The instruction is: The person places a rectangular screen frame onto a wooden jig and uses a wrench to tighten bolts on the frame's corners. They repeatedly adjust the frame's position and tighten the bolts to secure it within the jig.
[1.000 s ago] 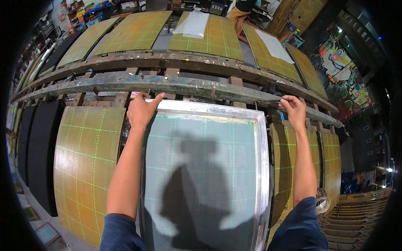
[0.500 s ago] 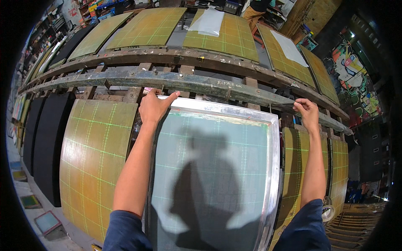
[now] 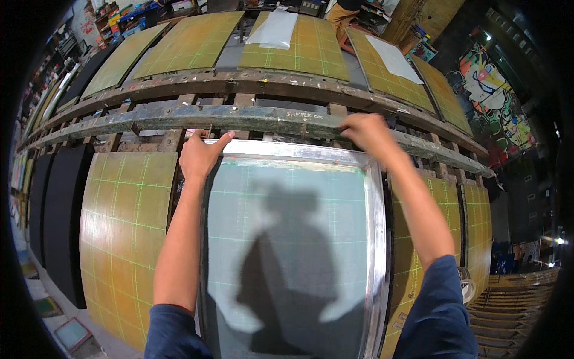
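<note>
The left hand lies on the far left corner of a metal-framed printing screen, fingers spread and curled over the frame's edge, thumb stretched along the far rail. The right hand sits further right on the same far rail, near the right corner, its fingers bent down over the edge; it is blurred, so how firmly it grips cannot be told. Both forearms come up from the near edge in dark blue sleeves.

The screen lies flat in the near middle of the scene, its pale green mesh carrying the shadow of the person. Its far rail lies just beside a worn, paint-stained wooden beam that runs from left to right. To the left of the screen lies a yellow-green gridded panel, and further left a black panel. More gridded panels lie right of the screen and beyond the beam, where two bear white sheets. A painted mural shows far right.
</note>
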Demonstrator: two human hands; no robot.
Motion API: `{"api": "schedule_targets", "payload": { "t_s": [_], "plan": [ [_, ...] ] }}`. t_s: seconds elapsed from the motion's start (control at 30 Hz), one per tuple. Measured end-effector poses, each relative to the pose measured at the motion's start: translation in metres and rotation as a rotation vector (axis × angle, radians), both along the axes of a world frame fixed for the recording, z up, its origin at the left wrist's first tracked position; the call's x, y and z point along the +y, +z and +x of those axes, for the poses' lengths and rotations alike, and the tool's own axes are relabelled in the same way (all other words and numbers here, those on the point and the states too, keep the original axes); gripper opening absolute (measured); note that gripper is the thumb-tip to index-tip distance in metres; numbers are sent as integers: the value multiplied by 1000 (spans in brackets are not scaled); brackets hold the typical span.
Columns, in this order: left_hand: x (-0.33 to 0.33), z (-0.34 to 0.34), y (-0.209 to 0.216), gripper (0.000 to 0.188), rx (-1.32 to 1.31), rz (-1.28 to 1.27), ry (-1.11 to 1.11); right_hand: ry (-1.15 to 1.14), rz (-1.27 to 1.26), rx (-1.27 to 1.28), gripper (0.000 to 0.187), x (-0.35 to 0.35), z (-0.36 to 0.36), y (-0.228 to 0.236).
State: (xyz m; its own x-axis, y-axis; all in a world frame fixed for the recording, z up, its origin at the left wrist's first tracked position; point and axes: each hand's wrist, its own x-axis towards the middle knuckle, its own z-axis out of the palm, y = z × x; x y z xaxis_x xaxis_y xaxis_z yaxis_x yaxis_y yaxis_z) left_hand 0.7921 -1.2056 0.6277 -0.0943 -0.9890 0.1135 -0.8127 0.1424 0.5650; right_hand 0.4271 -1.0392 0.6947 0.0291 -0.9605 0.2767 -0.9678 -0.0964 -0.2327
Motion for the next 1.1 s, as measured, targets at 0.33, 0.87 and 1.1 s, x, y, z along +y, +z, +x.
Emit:
{"api": "schedule_targets", "payload": {
  "t_s": [0.33, 0.87, 1.1],
  "plan": [
    [2, 9, -4, 92, 47, 58, -9, -252, -103, -372, 23, 36, 21, 34],
    [-1, 2, -1, 90, 3, 13, 8, -454, -111, -778, 14, 88, -107, -1],
    [1, 0, 0, 90, 19, 19, -11, -445, -88, -933, 20, 98, -137, -30]
  ]
}}
